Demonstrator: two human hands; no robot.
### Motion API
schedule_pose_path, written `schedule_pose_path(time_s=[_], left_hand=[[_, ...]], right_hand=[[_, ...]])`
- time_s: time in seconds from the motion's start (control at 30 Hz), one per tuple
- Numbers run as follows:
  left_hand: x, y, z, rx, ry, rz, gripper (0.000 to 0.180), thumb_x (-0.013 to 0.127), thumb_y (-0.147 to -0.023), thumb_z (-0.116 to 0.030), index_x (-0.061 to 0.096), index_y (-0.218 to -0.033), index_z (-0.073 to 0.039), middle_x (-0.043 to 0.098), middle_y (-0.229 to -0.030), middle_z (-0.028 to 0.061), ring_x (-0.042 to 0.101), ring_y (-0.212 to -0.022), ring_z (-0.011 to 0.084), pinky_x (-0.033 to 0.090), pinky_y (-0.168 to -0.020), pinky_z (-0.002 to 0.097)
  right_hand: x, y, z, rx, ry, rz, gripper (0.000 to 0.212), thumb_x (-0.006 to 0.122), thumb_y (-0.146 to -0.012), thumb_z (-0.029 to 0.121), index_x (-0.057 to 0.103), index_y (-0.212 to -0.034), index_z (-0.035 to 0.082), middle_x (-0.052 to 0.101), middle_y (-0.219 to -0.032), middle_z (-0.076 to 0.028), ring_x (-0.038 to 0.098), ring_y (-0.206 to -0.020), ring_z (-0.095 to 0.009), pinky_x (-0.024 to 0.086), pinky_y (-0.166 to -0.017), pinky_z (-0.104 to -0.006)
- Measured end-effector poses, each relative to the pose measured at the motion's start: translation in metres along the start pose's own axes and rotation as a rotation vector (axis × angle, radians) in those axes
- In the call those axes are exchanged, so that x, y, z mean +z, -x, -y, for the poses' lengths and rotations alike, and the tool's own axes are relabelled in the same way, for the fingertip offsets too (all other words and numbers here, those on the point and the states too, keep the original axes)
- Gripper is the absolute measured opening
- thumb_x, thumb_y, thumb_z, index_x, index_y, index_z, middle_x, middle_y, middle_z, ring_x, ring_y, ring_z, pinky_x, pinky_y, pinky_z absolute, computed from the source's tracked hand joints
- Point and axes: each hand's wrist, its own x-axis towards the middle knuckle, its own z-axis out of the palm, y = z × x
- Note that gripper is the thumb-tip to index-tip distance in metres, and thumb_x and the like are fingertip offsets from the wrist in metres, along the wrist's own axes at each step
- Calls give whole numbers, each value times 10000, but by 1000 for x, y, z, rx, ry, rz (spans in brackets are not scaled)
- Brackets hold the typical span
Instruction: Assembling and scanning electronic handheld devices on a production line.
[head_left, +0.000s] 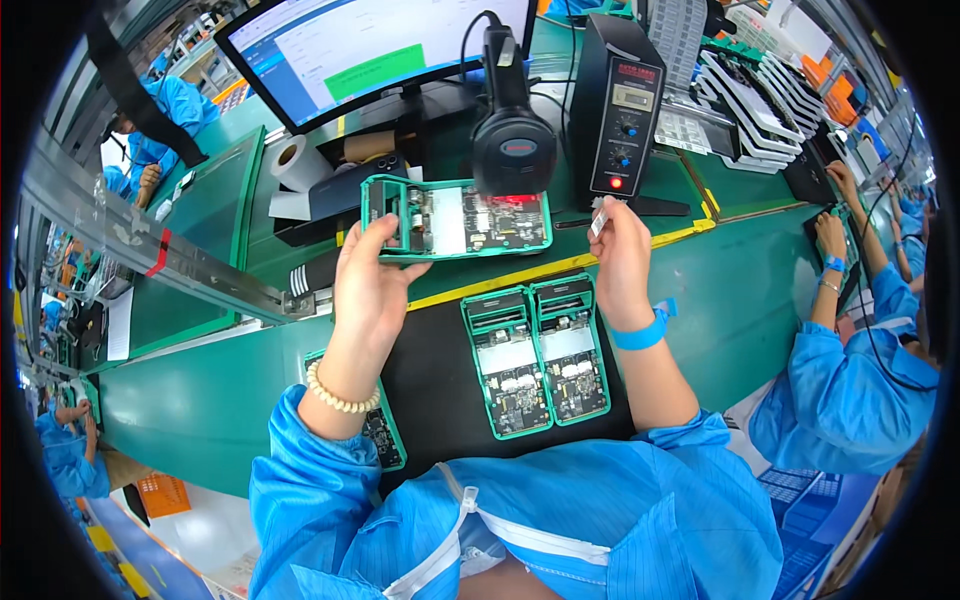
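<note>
My left hand [372, 275] grips the left end of a green-framed circuit board assembly [435, 222], thumb on top. It is held below a black barcode scanner [515, 150], whose red light falls on the board. My right hand [622, 255] pinches a small white label [599, 222] between thumb and fingers, just in front of a black label dispenser [620, 110] with a lit red lamp. Two more green-framed board assemblies [508, 365] [572, 350] lie side by side on the black mat [430, 365]. Another board assembly [382, 435] is partly hidden under my left forearm.
A monitor [370, 55] stands behind the scanner, with a white paper roll [300, 163] at its left. White trays [750, 110] are stacked at the back right. A metal rail [160, 235] crosses the left side. Co-workers in blue [845, 385] sit at right and left.
</note>
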Motion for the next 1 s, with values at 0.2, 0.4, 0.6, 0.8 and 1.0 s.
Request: schedule_pose_path(time_s=[0.2, 0.4, 0.6, 0.8, 1.0], left_hand=[[-2, 21, -4, 116, -92, -78, 70, 541, -775, -90, 472, -774, -84, 548, -781, 22, 538, -751, 136, 430, -754, 356], [-13, 101, -14, 870, -1056, 300, 251, 707, -548, -66, 459, -587, -53, 492, -623, 34, 530, -762, 292, 382, -778, 509], [-16, 125, -21, 1224, -1308, 533, 237, 729, -479, -76, 534, -612, -98, 513, -696, 1, 561, -709, 259, 344, -845, 524], [-24, 121, -40, 1203, -1178, 787, 261, 752, -497, -135, 492, -513, -112, 431, -562, -18, 543, -713, 313, 383, -810, 531], [-53, 95, -33, 481, -955, 716, 300, 710, -575, -129, 586, -817, -2, 583, -733, 108, 568, -780, 302, 458, -695, 380]], right_hand=[[23, 38, 26, -58, 53, 370, 107, 578, -771, 138, 538, -781, 40, 518, -780, -2, 475, -662, -46, 363, -598, -173], [47, 84, 43, 16, 54, 816, 222, 670, -702, 193, 543, -827, 60, 387, -1240, -133, 319, -1180, -256, 159, -998, -394], [58, 99, 55, -301, 285, 999, 337, 684, -671, 320, 481, -747, 62, 321, -1266, -257, 256, -1217, -286, -48, -1010, -454], [56, 101, 61, -90, 258, 951, 325, 686, -689, 150, 416, -850, 68, 517, -1021, -98, 451, -1029, -205, 312, -910, -355], [-12, 7, 16, -290, 349, 268, 169, 592, -745, 66, 469, -856, 32, 539, -776, -46, 531, -730, -113, 430, -601, -238]])
